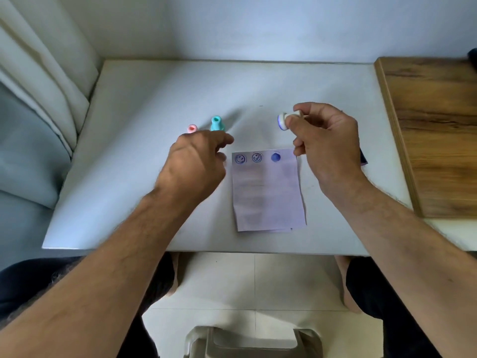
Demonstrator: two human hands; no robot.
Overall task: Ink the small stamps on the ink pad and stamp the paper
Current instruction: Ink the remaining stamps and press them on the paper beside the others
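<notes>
A white slip of paper (268, 192) lies on the white table (144, 104), with two blue smiley prints and one solid blue blot along its top edge. My right hand (325, 146) pinches a small white stamp (283, 121) above the paper's top right, its blue-inked face turned left. My left hand (196, 164) hovers left of the paper with loosely curled fingers, holding nothing. Just beyond it stand a teal stamp (216, 123) and a pink stamp (192, 128). A dark edge (363, 157) peeks out behind my right wrist; I cannot tell whether it is the ink pad.
A wooden board (433, 130) lies at the table's right side. A curtain (38, 81) hangs on the left. Below the table's front edge are my knees and a grey plastic stool (253, 342) on the tiled floor.
</notes>
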